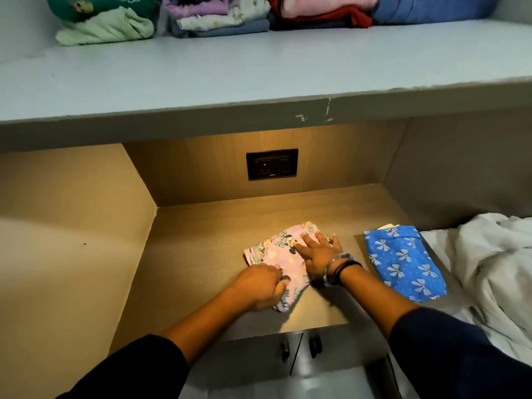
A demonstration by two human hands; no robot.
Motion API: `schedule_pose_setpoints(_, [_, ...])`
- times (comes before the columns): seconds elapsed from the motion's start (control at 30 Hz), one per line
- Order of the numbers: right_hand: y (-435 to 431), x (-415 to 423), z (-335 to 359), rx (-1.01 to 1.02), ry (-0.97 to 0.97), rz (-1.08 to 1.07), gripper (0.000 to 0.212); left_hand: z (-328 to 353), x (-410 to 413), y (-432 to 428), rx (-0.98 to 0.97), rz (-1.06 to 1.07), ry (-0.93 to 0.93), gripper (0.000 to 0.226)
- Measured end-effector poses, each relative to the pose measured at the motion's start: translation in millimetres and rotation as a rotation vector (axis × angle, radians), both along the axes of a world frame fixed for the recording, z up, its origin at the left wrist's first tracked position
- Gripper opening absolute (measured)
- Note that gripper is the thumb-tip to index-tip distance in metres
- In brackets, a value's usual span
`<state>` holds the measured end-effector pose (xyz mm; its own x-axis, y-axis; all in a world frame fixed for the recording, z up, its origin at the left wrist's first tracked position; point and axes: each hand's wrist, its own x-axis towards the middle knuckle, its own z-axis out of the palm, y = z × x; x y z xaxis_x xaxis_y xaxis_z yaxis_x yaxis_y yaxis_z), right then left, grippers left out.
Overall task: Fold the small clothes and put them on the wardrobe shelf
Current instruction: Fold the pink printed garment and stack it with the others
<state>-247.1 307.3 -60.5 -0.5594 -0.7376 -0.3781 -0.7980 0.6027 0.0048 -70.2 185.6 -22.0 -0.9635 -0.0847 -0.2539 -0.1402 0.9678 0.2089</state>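
The pink printed garment (276, 254) lies on the wooden ledge (201, 254) under both hands; the right hand (318, 254) presses flat on it, fingers straight and spread; the left hand (260, 285) has its fingers curled round the near edge; just right of the right hand lies a folded blue bow-print cloth (403, 260), a white sheet (489, 254) beyond it; above and beyond the hands, the wardrobe shelf (230, 70) carries folded clothes (218, 15).

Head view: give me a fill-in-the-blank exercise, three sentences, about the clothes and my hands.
The left hand and the right hand both touch the pink cartoon-print garment; bracelets circle the ____ wrist.
The folded blue cloth is printed with white ____.
Stacks of folded clothes sit on the pale grey shelf ____ the wooden niche.
Missing words: right, bows, above.
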Motion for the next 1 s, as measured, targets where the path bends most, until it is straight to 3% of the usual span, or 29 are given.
schedule_pose_setpoints(0.07, [-12, 0, 6, 0.038, -0.029, 0.079, 0.072, 1, 7, 19, 0.084, -0.017, -0.077, 0.039])
schedule_pose_setpoints(0.1, [-18, 4, 7, 0.027, -0.035, 0.134, 0.065, 0, 10, 27, 0.124, -0.030, -0.101, 0.043])
schedule_pose_setpoints(0.17, [-25, 14, 8, -0.051, -0.072, 0.217, 0.052, -4, 18, 36, 0.200, -0.047, -0.120, 0.057])
schedule_pose_setpoints(0.23, [-20, 27, 11, -0.161, -0.081, 0.243, 0.053, -7, 26, 34, 0.230, -0.065, -0.080, 0.062])
schedule_pose_setpoints(0.4, [38, 66, 13, -0.540, -0.080, 0.168, 0.038, -23, 55, -6, 0.060, -0.195, -0.058, 0.077])
schedule_pose_setpoints(0.53, [79, 108, -6, -0.240, -0.016, 0.293, 0.091, -33, 68, -18, -0.031, -0.197, -0.119, 0.086])
schedule_pose_setpoints(0.57, [82, 113, -11, -0.183, -0.002, 0.286, 0.096, -33, 68, -14, -0.050, -0.195, -0.092, 0.082])
schedule_pose_setpoints(0.63, [83, 122, -11, -0.166, 0.005, 0.249, 0.083, -35, 66, -5, -0.117, -0.235, 0.017, 0.063])
schedule_pose_setpoints(0.7, [85, 124, -5, -0.260, 0.071, 0.300, 0.070, -35, 65, 2, -0.202, -0.289, 0.113, 0.044])
schedule_pose_setpoints(0.8, [93, 123, 1, -0.425, 0.166, 0.441, 0.046, -35, 68, 4, -0.212, -0.330, 0.178, 0.033])
schedule_pose_setpoints(0.9, [96, 113, 20, -0.443, -0.108, 0.369, 0.030, -22, 70, 3, 0.019, -0.222, 0.161, 0.032])
schedule_pose_setpoints(1.0, [84, 95, 43, -0.400, -0.453, 0.126, 0.021, 8, 58, -9, 0.475, 0.028, -0.051, 0.024])
